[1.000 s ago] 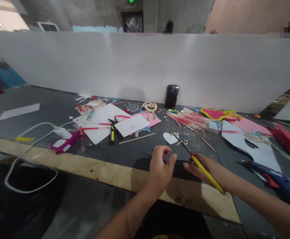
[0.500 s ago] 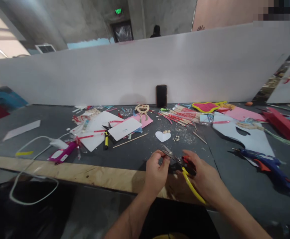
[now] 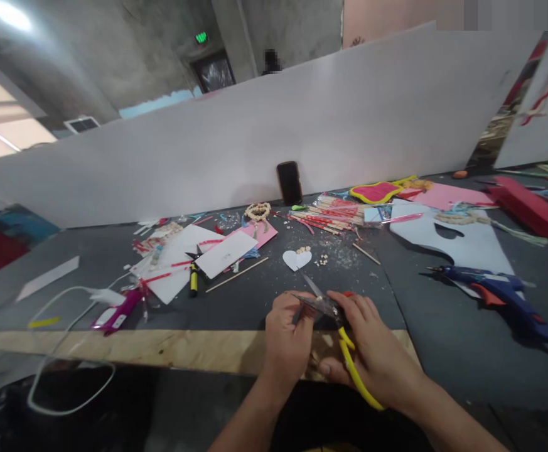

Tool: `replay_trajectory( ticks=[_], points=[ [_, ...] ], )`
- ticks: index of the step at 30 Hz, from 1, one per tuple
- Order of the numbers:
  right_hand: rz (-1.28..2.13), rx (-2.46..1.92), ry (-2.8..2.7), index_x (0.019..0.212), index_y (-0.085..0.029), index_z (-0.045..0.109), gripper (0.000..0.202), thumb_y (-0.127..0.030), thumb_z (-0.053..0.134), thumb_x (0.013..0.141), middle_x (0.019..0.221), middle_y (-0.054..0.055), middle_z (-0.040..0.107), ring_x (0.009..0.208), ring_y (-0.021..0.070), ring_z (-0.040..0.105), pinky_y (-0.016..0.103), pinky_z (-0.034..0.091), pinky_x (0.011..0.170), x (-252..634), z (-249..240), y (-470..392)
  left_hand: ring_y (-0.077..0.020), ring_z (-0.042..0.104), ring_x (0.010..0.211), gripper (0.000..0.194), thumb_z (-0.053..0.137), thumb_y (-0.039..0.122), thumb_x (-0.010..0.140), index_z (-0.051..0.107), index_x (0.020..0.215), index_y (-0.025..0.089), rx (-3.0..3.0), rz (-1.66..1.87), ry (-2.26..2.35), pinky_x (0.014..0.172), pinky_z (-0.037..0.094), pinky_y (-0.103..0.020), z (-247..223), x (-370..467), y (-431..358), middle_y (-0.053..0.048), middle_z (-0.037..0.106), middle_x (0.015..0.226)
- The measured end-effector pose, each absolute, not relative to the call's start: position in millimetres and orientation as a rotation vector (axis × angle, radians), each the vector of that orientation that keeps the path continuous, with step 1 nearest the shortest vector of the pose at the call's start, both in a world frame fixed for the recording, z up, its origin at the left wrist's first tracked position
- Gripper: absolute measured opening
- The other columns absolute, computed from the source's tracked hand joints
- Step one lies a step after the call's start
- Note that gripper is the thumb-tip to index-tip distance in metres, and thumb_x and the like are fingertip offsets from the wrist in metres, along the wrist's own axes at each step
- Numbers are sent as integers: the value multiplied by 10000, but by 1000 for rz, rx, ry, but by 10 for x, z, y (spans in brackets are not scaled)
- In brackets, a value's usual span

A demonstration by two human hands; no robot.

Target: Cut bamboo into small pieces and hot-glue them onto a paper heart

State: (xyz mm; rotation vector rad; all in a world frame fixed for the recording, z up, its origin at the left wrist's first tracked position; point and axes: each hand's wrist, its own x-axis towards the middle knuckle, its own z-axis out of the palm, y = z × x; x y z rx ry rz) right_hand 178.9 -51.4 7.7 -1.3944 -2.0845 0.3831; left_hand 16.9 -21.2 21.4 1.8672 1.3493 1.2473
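Your left hand (image 3: 285, 342) is curled, thumb and fingers close together beside the blades; whether it holds anything, I cannot tell. The scissors (image 3: 331, 309), blades parted, sit over the near edge of your worktop (image 3: 236, 311), long axis slanting, tips pointing forward-left. Your right hand (image 3: 378, 351) grips their handles.

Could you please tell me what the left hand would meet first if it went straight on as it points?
Probably the open yellow-handled tool, its blades beside the left hand, though depth is unclear; beyond lies the white heart.
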Motion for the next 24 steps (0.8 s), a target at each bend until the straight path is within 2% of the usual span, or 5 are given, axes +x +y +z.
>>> replay_trajectory(
  ticks=[6,10,14,19,24],
  points=[
    [348,-1391,-2082,1297,-111,368,713,-477,622,740,1143,173,505,1056,279,478,447,437,903,1762,57,-529,-186,595,818,160,503,254,841,627,804,159,1807,1227,1315,763,455,-296,223,150,-224,-56,646,826],
    [324,-1386,-2139,1287,-123,411,562,-372,563,806,1151,162,549,1072,268,503,426,448,909,1760,89,-532,-179,598,791,158,509,253,831,618,771,155,1748,1224,1259,738,466,-278,227,117,-221,-57,641,804],
    [201,-1440,-2194,1268,-93,463,507,-338,506,826,1115,177,602,1032,291,555,435,489,848,1742,139,-528,-188,603,818,170,520,268,832,634,775,155,1751,1207,1237,750,468,-279,241,88,-211,-62,652,803],
    [107,-1496,-2245,1232,-125,511,417,-231,421,839,1087,162,632,945,255,613,389,514,788,1702,181,-506,-187,612,785,211,506,287,846,653,763,160,1757,1189,1263,720,473,-273,280,76,-215,-57,664,779],
    [52,-1498,-2287,1170,-112,552,372,-281,394,879,1010,171,657,863,254,643,380,523,732,1673,194,-445,-194,616,786,210,497,281,843,651,767,160,1772,1172,1342,734,469,-291,272,61,-202,-60,678,791]
  ],
)
